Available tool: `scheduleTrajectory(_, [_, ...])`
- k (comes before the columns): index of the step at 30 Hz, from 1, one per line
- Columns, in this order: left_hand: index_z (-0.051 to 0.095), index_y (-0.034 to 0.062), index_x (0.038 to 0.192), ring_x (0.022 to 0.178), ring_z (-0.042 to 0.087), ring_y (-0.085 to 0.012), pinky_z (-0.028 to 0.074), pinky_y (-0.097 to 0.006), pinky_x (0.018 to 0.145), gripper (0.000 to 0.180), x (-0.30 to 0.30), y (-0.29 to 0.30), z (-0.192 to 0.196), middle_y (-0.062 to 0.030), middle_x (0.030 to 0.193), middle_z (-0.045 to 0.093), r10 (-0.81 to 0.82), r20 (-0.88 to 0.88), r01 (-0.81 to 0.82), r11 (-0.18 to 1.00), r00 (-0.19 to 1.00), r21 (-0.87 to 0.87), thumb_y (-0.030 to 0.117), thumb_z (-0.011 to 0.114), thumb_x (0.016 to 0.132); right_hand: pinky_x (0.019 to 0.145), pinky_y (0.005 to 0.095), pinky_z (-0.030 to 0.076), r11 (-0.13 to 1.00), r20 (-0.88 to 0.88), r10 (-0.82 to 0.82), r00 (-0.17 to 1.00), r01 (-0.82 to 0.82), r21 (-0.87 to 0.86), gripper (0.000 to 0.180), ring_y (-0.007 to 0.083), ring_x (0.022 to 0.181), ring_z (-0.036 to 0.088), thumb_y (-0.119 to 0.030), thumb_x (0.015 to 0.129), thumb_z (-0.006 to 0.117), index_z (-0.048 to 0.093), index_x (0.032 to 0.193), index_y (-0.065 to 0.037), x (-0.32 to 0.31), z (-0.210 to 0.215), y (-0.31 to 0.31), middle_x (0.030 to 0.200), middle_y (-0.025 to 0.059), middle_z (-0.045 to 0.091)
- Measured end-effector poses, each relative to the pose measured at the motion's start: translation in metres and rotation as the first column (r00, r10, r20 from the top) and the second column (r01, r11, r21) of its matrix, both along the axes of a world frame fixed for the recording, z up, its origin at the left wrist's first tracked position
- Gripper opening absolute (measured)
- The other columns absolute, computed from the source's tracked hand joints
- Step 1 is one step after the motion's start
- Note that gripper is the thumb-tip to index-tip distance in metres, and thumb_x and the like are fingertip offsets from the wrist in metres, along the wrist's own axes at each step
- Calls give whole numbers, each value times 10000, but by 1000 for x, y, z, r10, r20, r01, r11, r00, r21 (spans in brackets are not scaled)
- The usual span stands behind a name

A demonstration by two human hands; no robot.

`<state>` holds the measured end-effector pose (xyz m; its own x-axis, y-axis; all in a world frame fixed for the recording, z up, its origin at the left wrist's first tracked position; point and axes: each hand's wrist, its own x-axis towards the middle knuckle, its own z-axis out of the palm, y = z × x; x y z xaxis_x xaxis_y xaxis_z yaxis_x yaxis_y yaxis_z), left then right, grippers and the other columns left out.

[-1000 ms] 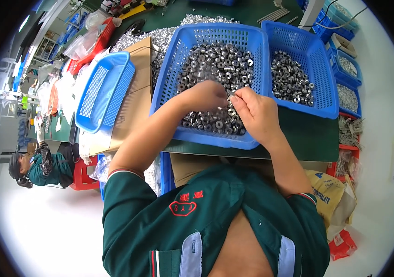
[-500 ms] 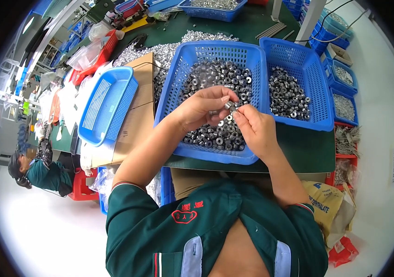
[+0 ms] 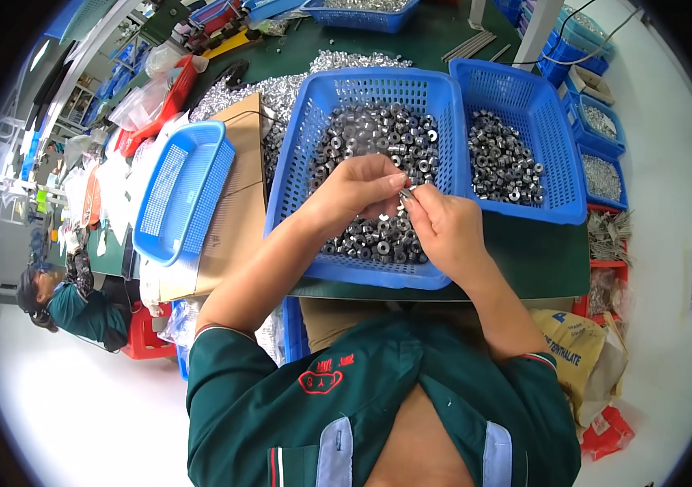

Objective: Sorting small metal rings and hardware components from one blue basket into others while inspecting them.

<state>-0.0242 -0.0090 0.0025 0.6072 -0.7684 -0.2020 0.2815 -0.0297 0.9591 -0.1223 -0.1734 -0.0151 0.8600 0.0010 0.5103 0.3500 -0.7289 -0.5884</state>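
Over the large blue basket (image 3: 281, 191), my two hands meet fingertip to fingertip. My left hand (image 3: 360, 188) is closed, thumb and fingers pinching a small metal part (image 3: 405, 195). From the right, my right hand (image 3: 448, 229) pinches the same part between thumb and forefinger. Fingers cover most of it, so its full shape is hidden. Beneath lie many short, ring-shaped metal pieces (image 3: 384, 247) with holes through them, dark and shiny.
A second blue basket (image 3: 558, 174) of similar pieces touches the first one's right side. To the left, a lighter blue basket (image 3: 169, 243) rests on cardboard (image 3: 236, 207). Loose silvery parts (image 3: 240, 99) are heaped behind. A co-worker (image 3: 78, 304) sits far left.
Both hands remain pinched together over the basket. The small part looks tilted differently between my fingertips, and my left fingers have shifted slightly. The whole view has moved a little.
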Motion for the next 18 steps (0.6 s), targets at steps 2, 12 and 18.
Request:
scheduleTrajectory(2, [581, 9, 940, 518, 440, -68, 312, -211, 464, 227, 2, 0, -2, -55, 665, 591, 36, -40, -34, 999, 999, 29, 231, 624, 925, 484, 421, 429, 990, 62, 7, 998, 2, -140, 147, 308, 539, 579, -146, 846, 627, 523, 786, -62, 1, 2, 0, 613, 111, 570])
scheduleTrajectory(12, [595, 37, 936, 539, 466, -71, 314, -202, 469, 236, 6, -3, 3, -22, 657, 568, -26, -87, 31, 998, 996, 53, 273, 605, 942, 433, 415, 407, 988, 88, -55, 995, 67, -139, 202, 297, 466, 563, -202, 897, 604, 512, 768, -75, 3, -1, 2, 515, 103, 521])
scheduleTrajectory(18, [582, 39, 989, 558, 464, -75, 311, -205, 457, 219, 4, -4, 12, -43, 705, 584, -12, -102, 6, 998, 995, -57, 254, 581, 952, 464, 427, 395, 990, -97, 20, 995, -7, 138, 241, 331, 517, 571, -254, 946, 546, 544, 797, -65, 4, 2, -3, 573, 134, 552])
